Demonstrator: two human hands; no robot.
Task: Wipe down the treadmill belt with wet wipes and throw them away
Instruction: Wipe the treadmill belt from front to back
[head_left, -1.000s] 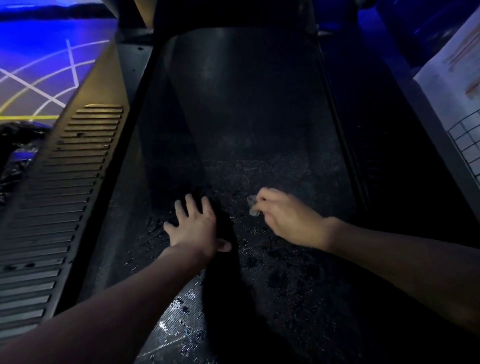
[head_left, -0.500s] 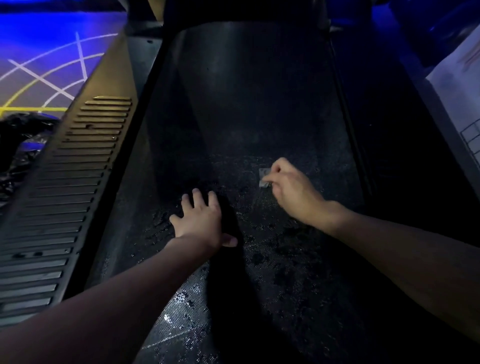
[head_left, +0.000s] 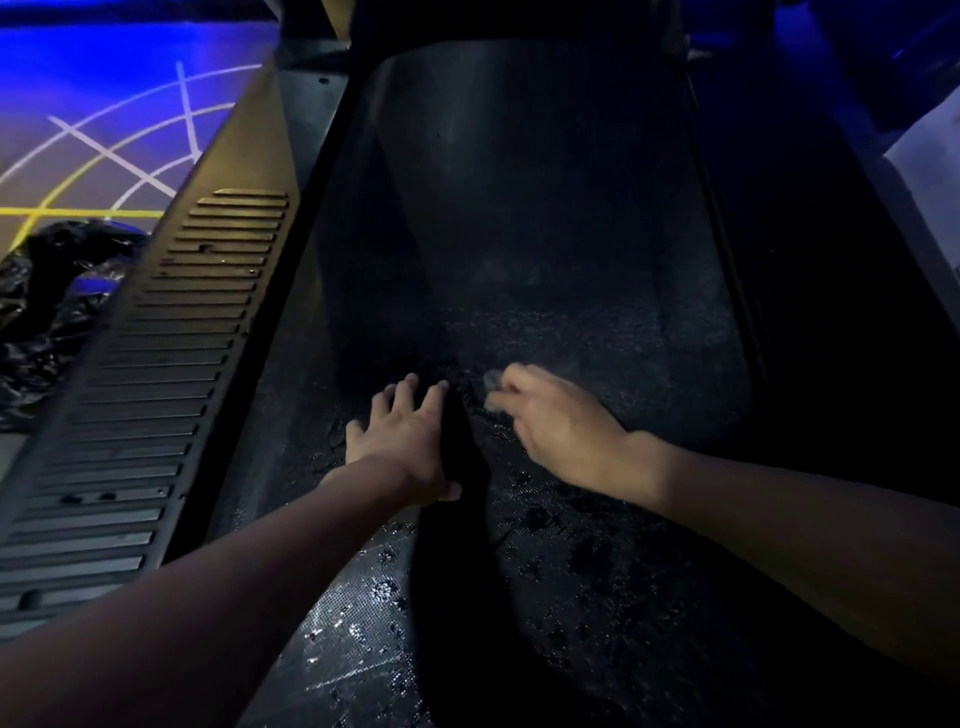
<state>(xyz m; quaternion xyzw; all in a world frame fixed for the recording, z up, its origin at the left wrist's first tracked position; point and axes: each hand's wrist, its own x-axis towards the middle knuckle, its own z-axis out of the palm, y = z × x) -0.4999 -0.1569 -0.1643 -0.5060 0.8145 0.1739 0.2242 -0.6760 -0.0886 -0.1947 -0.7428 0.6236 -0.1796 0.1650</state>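
Observation:
The dark treadmill belt (head_left: 545, 218) runs up the middle of the view, and its near part glistens with wet patches. My right hand (head_left: 558, 426) is closed on a small crumpled wet wipe (head_left: 491, 385) and presses it onto the belt; only a pale corner of the wipe shows past the fingers. My left hand (head_left: 408, 439) lies flat on the belt just to the left, fingers spread, holding nothing.
A grey ribbed side rail (head_left: 156, 364) borders the belt on the left. Beyond it a crumpled black plastic bag (head_left: 47, 306) lies on the blue-lit floor with white and yellow lines. A dark side rail (head_left: 831, 312) and a white sheet (head_left: 930, 156) are on the right.
My right hand slid the wipe away up the belt, then back toward me and to the left, close to my left hand. My left hand stayed planted on the belt.

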